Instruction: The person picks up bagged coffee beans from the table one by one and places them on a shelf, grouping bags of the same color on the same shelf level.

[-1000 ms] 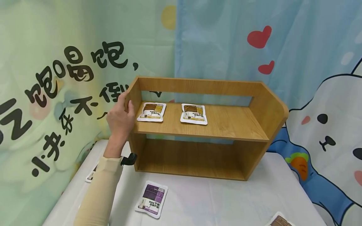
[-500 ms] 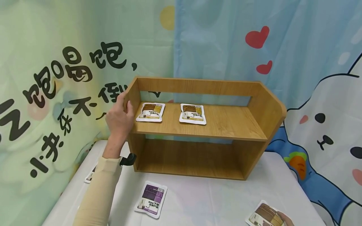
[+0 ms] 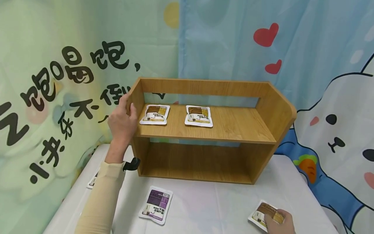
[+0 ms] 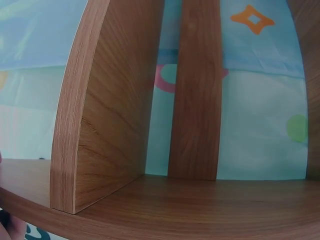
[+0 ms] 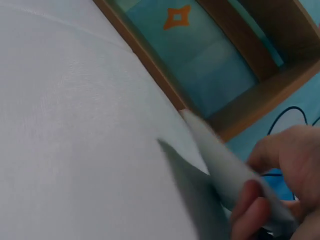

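Note:
My left hand [image 3: 121, 123] grips the upper left side panel of a wooden two-tier shelf [image 3: 204, 87], thumb on the inner side. Only the shelf's boards [image 4: 115, 110] fill most of the left wrist view, with a bit of that hand at the lower left corner. At the front right of the table, my right hand [image 3: 281, 224] pinches a flat brown-and-white food pouch [image 3: 258, 214] by its right part. The right wrist view shows the pouch [image 5: 220, 160] nearly edge-on, tilted above the white cloth. Two similar brown-and-yellow pouches, one left [image 3: 155, 114] and one central [image 3: 199, 116], lie on the upper tier.
A purple-and-white pouch [image 3: 156, 205] lies on the white tablecloth [image 3: 210, 208] before the shelf. Another pouch [image 3: 92, 182] is partly hidden behind the left forearm. Printed curtains [image 3: 222, 39] hang behind and beside the table.
The right hand has come into view at the lower right, holding the brown-and-white pouch, which has moved left and up from the frame's bottom edge. The left hand keeps its grip on the shelf.

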Demonstrator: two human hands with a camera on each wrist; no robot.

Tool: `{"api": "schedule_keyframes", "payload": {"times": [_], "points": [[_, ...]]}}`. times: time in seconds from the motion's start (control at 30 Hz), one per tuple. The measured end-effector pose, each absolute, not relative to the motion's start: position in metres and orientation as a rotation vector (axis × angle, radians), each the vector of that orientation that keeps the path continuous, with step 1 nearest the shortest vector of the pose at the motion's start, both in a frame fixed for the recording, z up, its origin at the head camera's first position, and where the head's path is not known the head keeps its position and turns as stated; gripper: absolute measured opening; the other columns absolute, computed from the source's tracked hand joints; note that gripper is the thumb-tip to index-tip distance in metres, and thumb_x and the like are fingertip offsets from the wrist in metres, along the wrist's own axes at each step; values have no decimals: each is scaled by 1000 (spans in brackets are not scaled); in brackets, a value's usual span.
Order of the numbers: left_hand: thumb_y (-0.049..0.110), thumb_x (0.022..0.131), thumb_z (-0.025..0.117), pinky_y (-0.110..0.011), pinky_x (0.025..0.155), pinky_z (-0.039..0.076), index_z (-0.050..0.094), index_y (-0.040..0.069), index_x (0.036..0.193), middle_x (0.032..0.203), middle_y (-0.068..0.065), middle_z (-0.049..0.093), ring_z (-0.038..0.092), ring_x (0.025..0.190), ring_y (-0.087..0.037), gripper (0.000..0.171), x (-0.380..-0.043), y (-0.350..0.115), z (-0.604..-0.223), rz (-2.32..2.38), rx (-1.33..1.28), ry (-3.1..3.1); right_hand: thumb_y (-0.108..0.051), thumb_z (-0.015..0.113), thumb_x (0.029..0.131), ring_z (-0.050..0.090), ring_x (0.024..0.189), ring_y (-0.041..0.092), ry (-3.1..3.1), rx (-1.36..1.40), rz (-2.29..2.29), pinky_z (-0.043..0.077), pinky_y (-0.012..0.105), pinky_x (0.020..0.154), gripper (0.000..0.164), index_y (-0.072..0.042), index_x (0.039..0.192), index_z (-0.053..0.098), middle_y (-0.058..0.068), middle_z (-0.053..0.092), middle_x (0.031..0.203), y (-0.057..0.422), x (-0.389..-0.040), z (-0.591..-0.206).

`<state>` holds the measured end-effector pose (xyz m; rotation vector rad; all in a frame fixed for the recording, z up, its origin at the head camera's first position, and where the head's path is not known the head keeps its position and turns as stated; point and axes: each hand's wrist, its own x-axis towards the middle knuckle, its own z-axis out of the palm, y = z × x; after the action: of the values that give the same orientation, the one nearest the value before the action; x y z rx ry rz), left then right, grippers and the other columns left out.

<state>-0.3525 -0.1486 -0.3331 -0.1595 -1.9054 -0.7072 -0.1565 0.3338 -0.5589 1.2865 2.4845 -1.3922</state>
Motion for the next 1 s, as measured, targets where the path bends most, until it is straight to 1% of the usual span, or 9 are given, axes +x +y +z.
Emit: {"api": "schedule_keyframes", "payload": {"times": [0.13, 0.23, 0.3, 0.4, 0.5, 0.6, 0.7, 0.8, 1.0], "points": [[17, 96, 54, -36, 45, 33, 59, 9, 128, 86, -18, 70, 47, 49, -25, 33, -352, -148, -333, -709, -149, -1907, -50, 72, 81, 41, 113, 47, 2549, 1269, -1374, 36, 58, 92, 92, 4, 141, 28, 30, 37, 128, 332, -160, -553], [18, 97, 54, -36, 45, 32, 59, 9, 128, 83, -18, 69, 46, 49, -25, 33, -351, -147, -332, -707, -154, -1915, -55, 73, 78, 37, 114, 46, 2597, 1253, -1413, 32, 60, 96, 94, 1, 142, 33, 30, 37, 133, 330, -163, -542], [18, 97, 54, -36, 45, 32, 59, 9, 128, 83, -18, 69, 46, 49, -25, 33, -351, -146, -332, -709, -159, -1915, -56, 73, 79, 36, 114, 46, 2629, 1213, -1442, 37, 57, 93, 93, 0, 143, 33, 31, 35, 135, 327, -165, -528], [18, 96, 53, -37, 45, 33, 59, 9, 128, 85, -18, 70, 47, 49, -25, 33, -351, -146, -332, -710, -158, -1907, -55, 72, 81, 38, 109, 44, 2650, 1151, -1509, 49, 45, 74, 93, -2, 146, 32, 31, 33, 137, 320, -167, -500], [18, 96, 54, -37, 45, 32, 59, 9, 127, 83, -18, 69, 46, 48, -25, 33, -351, -147, -333, -710, -153, -1903, -51, 71, 83, 40, 104, 41, 2667, 1099, -1571, 47, 33, 55, 91, -5, 149, 29, 29, 32, 140, 315, -169, -476], [18, 97, 53, -36, 45, 30, 59, 9, 128, 76, -17, 67, 42, 47, -23, 33, -351, -147, -333, -710, -154, -1911, -46, 71, 85, 41, 106, 41, 2695, 1063, -1622, 49, 28, 54, 88, -7, 151, 28, 28, 30, 144, 311, -170, -457], [17, 97, 53, -35, 45, 30, 59, 9, 129, 76, -17, 67, 42, 47, -23, 34, -351, -147, -333, -712, -157, -1917, -42, 71, 86, 39, 114, 44, 2730, 1020, -1656, 51, 24, 56, 85, -8, 152, 29, 26, 23, 152, 308, -169, -438], [17, 97, 53, -35, 45, 32, 58, 9, 129, 84, -18, 69, 45, 48, -24, 34, -351, -146, -333, -716, -161, -1919, -40, 72, 86, 36, 119, 46, 2759, 977, -1676, 52, 24, 55, 83, -11, 152, 30, 24, 17, 156, 304, -167, -420], [18, 96, 54, -38, 46, 34, 59, 9, 128, 89, -19, 70, 51, 51, -28, 33, -350, -145, -331, -714, -146, -1916, -35, 73, 86, 37, 119, 49, 2859, 834, -1682, 53, 28, 52, 79, -14, 151, 34, 25, 19, 155, 298, -168, -388]]}}
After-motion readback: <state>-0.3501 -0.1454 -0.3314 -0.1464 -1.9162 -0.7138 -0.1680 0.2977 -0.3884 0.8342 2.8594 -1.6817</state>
